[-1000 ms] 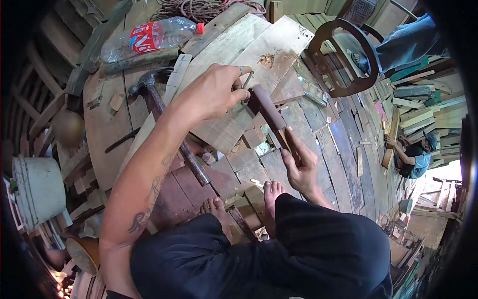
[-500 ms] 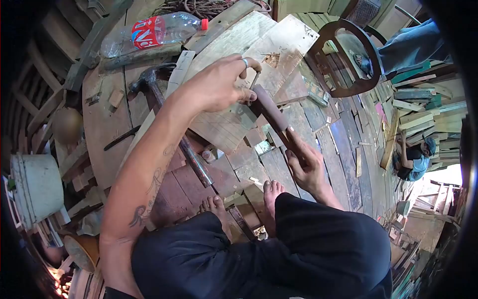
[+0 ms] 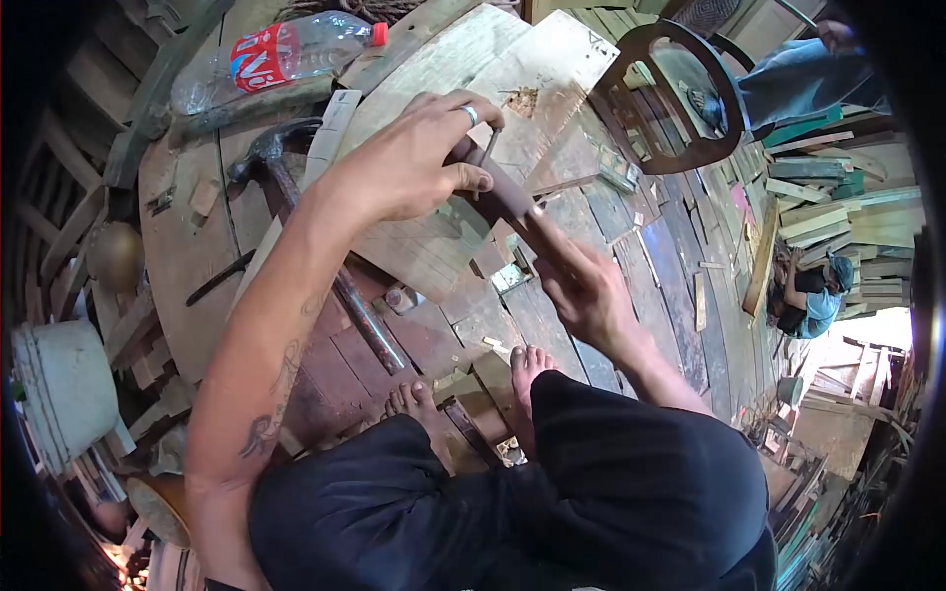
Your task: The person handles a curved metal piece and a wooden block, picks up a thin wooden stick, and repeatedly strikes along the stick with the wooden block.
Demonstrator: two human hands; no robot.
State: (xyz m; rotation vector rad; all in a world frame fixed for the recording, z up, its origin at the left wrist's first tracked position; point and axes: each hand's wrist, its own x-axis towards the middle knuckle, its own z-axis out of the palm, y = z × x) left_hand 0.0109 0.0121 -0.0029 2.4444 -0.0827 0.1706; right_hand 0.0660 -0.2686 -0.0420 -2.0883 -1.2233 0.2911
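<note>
A dark brown wooden bar (image 3: 508, 193) slants across the middle of the head view, its far end beneath my left hand. My right hand (image 3: 591, 295) is wrapped round its near end, with the forefinger stretched along the wood. My left hand (image 3: 429, 158), a ring on one finger, is bent over the far end. Between its fingers and thumb is a thin, narrow piece (image 3: 494, 141) seen edge-on, whose kind I cannot make out. Pale boards (image 3: 424, 246) lie under the bar. A claw hammer (image 3: 345, 295) rests left of them, partly hidden by my left forearm.
A plastic bottle (image 3: 315, 54) lies at upper left; a white bucket (image 3: 67, 379) stands at far left. A brown wooden frame (image 3: 734, 108) is near another person's leg (image 3: 808, 84). Another person (image 3: 818, 295) crouches at right by timber. My feet (image 3: 532, 362) are on the plank floor.
The view has shifted slightly. My right hand and the bar have moved up and left, so the bar's far end now reaches farther under my left hand.
</note>
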